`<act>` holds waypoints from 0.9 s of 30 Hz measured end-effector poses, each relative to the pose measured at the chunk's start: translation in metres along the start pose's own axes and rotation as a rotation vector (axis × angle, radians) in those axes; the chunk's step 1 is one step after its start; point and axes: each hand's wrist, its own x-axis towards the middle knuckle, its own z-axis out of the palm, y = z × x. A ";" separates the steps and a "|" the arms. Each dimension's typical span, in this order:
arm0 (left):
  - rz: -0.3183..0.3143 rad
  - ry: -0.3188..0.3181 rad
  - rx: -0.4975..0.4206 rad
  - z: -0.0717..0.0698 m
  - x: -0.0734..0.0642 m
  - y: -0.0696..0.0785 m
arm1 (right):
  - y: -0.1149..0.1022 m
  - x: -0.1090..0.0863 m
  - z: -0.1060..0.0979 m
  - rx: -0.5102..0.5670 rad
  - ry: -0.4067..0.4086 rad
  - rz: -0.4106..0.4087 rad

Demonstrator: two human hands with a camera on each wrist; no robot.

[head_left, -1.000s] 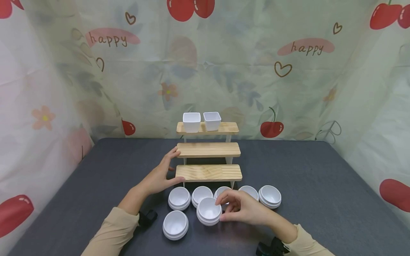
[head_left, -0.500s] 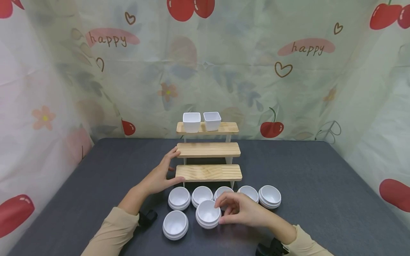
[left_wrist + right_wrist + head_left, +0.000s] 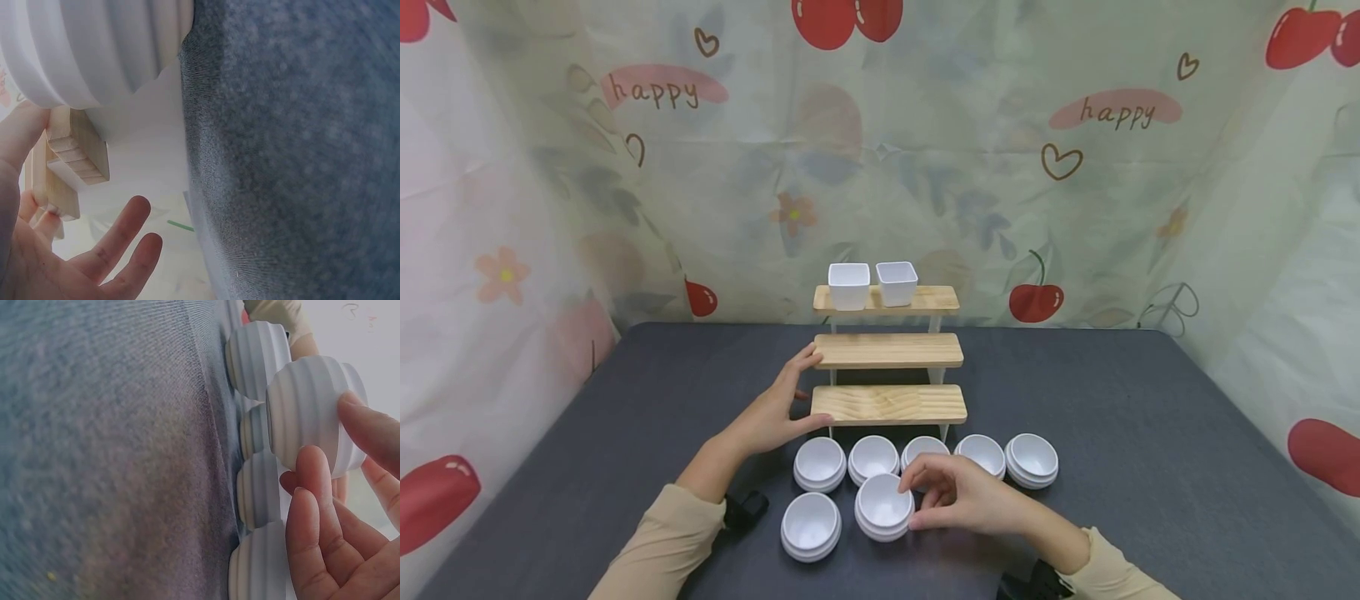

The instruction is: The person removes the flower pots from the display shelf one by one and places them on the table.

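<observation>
My right hand (image 3: 964, 497) pinches a round white ribbed bowl (image 3: 883, 507) by its right side, thumb and fingertips on its wall. The right wrist view shows the held bowl (image 3: 312, 415) upright and a little off the cloth. To its left stands a matching bowl (image 3: 811, 527). My left hand (image 3: 769, 417) is at the left end of a three-tier wooden stand (image 3: 891, 404). Its thumb touches the bottom shelf and fingertips reach the middle shelf (image 3: 887, 351); in the left wrist view two other fingers (image 3: 125, 234) extend free.
A row of several ribbed bowls, among them the rightmost bowl (image 3: 1032, 458), stands before the stand, partly behind my right hand. Two square white cups, a left cup (image 3: 848, 286) and a right cup (image 3: 897, 283), sit on the top shelf. Dark grey cloth (image 3: 1120, 467) covers the table.
The held bowl and my right hand have shifted slightly left and toward me, drawing nearer the front-left bowl. My left hand and the stand have stayed put.
</observation>
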 end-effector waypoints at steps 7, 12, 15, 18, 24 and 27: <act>0.006 0.000 -0.003 0.000 0.001 0.000 | 0.003 0.001 0.002 -0.003 -0.014 -0.013; 0.010 -0.001 -0.009 -0.001 0.001 0.001 | 0.004 0.002 0.004 0.001 -0.019 -0.002; 0.010 -0.002 -0.009 -0.001 0.001 0.002 | 0.005 0.003 0.005 -0.002 -0.021 0.017; 0.008 -0.004 -0.009 -0.001 0.001 0.002 | 0.005 0.003 0.006 -0.007 -0.022 0.032; -0.002 -0.009 -0.009 -0.002 0.001 0.002 | 0.007 0.004 0.008 -0.019 -0.015 0.049; -0.007 -0.011 -0.007 -0.002 0.001 0.002 | 0.007 0.004 0.009 -0.032 -0.008 0.058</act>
